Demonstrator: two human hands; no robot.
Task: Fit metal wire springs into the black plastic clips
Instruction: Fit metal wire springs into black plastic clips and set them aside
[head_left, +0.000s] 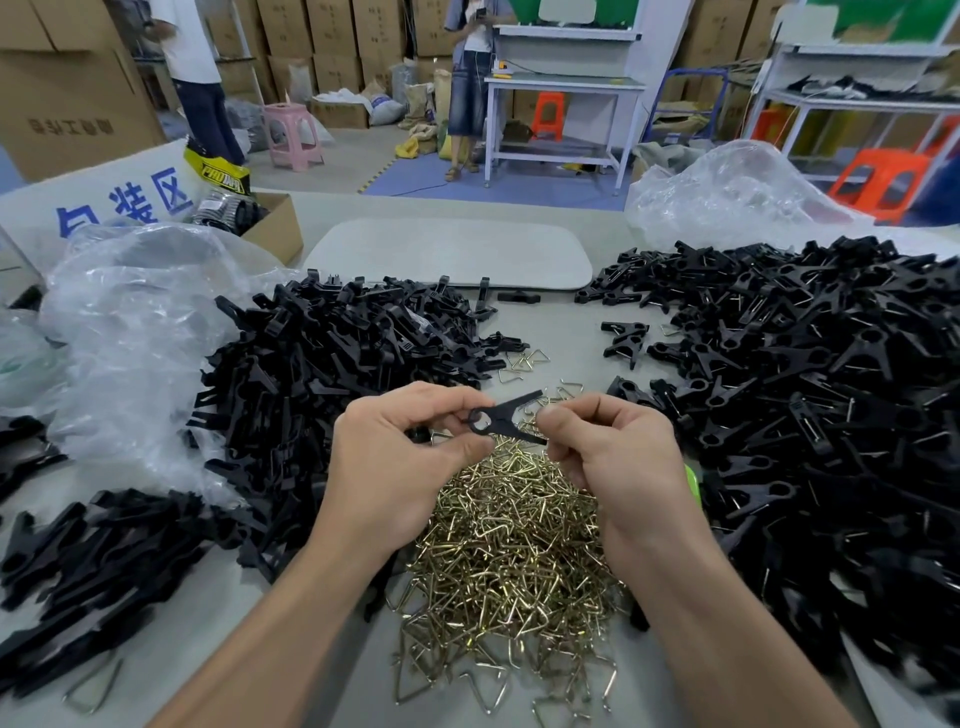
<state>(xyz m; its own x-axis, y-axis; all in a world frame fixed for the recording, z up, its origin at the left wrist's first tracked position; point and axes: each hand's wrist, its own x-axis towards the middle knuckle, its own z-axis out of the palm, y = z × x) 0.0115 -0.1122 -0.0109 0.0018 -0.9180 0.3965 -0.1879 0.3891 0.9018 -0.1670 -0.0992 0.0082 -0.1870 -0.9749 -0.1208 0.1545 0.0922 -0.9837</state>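
Black clip (506, 418) was held above the near-centre spring pile (509, 545); left hand (395, 457) pinched its ring end, right hand (613, 457) its forked end. Recommended: keep the clip steady and seat the spring squarely

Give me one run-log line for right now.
left hand: pinches ring end of black plastic clip | right hand: pinches its forked end | pile of brass-coloured wire springs: under hands | spring fitted: cannot tell
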